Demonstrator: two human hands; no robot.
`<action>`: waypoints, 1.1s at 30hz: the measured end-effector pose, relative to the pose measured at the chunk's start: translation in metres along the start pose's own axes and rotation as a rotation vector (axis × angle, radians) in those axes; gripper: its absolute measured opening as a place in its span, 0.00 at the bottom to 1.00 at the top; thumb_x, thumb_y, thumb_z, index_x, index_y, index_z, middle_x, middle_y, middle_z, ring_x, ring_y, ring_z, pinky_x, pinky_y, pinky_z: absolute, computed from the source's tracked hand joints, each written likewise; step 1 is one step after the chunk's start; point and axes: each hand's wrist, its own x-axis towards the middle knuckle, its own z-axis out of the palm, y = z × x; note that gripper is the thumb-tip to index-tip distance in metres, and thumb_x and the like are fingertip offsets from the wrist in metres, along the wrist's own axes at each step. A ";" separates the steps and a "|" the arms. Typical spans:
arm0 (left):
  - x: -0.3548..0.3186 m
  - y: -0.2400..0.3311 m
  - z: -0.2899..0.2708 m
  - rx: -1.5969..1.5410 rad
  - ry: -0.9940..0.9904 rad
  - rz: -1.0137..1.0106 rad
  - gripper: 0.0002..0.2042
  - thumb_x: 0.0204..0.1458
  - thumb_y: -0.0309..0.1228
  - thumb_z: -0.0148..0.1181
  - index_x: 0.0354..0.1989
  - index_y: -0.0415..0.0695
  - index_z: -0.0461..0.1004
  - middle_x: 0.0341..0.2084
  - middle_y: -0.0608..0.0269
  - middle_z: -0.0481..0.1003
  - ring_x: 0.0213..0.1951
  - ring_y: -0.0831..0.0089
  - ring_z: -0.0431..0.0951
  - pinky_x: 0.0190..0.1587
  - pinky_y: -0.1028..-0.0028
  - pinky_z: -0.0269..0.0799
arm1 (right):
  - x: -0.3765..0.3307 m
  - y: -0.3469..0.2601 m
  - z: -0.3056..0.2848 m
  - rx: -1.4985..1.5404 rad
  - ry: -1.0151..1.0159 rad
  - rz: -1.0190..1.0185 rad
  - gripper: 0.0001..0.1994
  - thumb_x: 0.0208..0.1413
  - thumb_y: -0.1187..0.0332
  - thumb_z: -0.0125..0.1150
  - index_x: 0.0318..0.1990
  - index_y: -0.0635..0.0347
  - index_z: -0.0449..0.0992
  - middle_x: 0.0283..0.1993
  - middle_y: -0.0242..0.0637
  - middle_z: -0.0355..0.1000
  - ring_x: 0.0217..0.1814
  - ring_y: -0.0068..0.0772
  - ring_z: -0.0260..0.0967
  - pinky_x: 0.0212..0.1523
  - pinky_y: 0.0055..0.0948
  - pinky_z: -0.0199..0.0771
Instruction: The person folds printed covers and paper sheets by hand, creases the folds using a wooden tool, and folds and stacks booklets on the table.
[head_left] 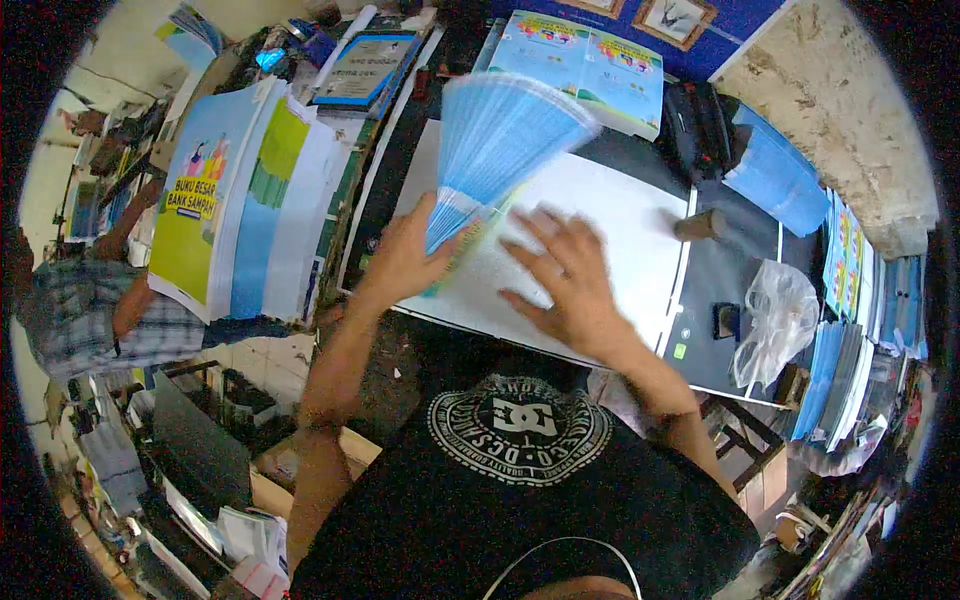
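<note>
My left hand (405, 258) grips the lower end of a stack of light-blue printed sheets (512, 140). Above the grip the sheets spread into a wide fan, their upper edges slightly smeared by motion. My right hand (572, 278) is just right of the stack's lower part, fingers spread and holding nothing; it is a little blurred. Beneath both hands lies a large white sheet or board (622, 215) on the black work table (705, 275). A narrow strip of yellow-green shows along the stack's lower right edge.
Tall piles of printed covers (205, 190) stand at left, beside a person in a plaid shirt (110, 310). More printed sheets (575, 75) lie at the back. Rightward are a brown block (700, 225), a small dark box (726, 321), a clear plastic bag (775, 320) and blue sheets (780, 175).
</note>
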 end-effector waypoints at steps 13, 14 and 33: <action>0.023 -0.010 0.010 0.507 -0.333 0.405 0.30 0.45 0.39 0.70 0.54 0.40 0.65 0.49 0.47 0.72 0.53 0.50 0.73 0.54 0.55 0.68 | 0.038 0.065 0.031 -0.074 -0.474 0.022 0.36 0.39 0.51 0.76 0.54 0.59 0.69 0.52 0.43 0.72 0.57 0.46 0.70 0.56 0.50 0.67; 0.023 -0.006 0.007 0.504 -0.334 0.408 0.30 0.45 0.39 0.70 0.54 0.40 0.65 0.49 0.47 0.72 0.53 0.50 0.73 0.54 0.55 0.68 | 0.040 0.067 0.033 -0.093 -0.466 0.018 0.33 0.41 0.52 0.76 0.52 0.59 0.69 0.50 0.42 0.73 0.55 0.45 0.71 0.55 0.48 0.68; 0.018 -0.012 0.019 0.272 -0.152 0.563 0.11 0.55 0.33 0.60 0.42 0.39 0.75 0.39 0.52 0.77 0.46 0.53 0.76 0.57 0.60 0.65 | 0.040 0.071 0.039 -0.012 -0.520 0.033 0.23 0.52 0.51 0.66 0.51 0.53 0.77 0.44 0.41 0.79 0.47 0.47 0.76 0.53 0.45 0.70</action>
